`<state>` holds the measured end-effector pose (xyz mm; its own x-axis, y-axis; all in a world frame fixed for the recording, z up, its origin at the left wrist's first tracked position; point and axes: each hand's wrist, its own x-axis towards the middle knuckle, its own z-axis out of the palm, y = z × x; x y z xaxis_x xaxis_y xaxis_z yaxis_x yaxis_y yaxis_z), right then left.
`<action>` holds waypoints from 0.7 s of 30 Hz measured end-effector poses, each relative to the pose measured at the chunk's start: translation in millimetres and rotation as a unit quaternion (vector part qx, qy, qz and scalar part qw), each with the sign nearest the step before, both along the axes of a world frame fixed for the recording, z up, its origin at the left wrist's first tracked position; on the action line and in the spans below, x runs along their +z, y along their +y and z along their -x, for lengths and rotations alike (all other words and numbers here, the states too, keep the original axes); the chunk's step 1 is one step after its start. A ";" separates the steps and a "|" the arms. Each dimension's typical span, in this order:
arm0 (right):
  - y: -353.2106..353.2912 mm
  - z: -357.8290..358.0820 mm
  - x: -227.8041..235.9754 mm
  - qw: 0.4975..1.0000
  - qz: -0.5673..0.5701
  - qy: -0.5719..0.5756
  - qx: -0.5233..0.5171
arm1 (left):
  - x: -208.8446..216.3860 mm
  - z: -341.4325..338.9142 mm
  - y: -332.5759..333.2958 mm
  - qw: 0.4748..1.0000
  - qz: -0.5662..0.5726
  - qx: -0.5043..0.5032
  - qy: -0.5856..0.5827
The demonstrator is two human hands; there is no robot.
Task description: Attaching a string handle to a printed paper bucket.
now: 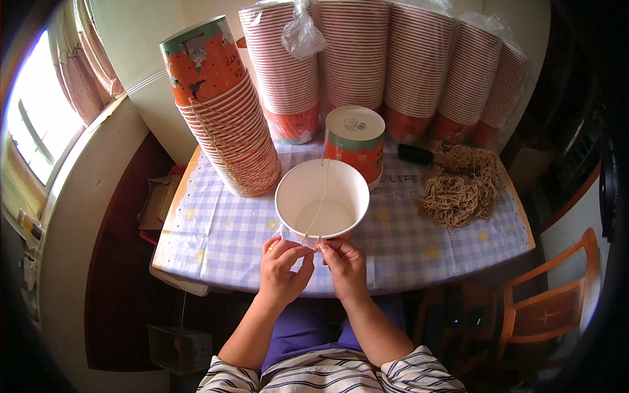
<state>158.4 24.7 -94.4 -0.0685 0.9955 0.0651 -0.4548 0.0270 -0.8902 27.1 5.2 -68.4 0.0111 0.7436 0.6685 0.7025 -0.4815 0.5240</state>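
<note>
A white-lined paper bucket (293, 196) stands upright on the table in front of me, its mouth facing up. A thin tan string (323, 196) runs from a hole near its far rim, across the opening, to the near rim. At that near rim my left hand (283, 270) and my right hand (345, 270) come close together, both pinching the string at the outer side. The fingers partly hide the string's end. Right behind the bucket, another orange and green bucket (354, 152) stands upside down.
A tall leaning stack of nested buckets (226, 141), with strings hanging down it, stands at the left. Plastic-wrapped bucket stacks (354, 59) line the back. A heap of tan strings (462, 190) lies at the right beside a black object (415, 154). A checked cloth (249, 262) covers the table.
</note>
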 end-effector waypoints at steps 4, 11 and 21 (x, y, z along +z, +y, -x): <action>0.4 3.5 -0.9 0.999 -0.022 -0.007 -0.026 | -0.9 0.5 0.9 1.000 -0.004 0.009 0.007; 1.0 3.5 -5.9 0.999 -0.031 -0.013 -0.039 | 8.7 0.1 -3.6 0.996 0.071 -0.002 -0.055; 1.8 1.9 -12.6 0.999 -0.026 0.030 -0.006 | 7.2 -15.2 1.2 0.978 0.132 -0.016 -0.159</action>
<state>156.5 26.5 -106.9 -0.0506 0.9913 0.1213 -0.5058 0.0793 -0.8590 42.2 6.4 -61.2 -0.1406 0.8935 0.4265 0.4707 -0.3187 0.8228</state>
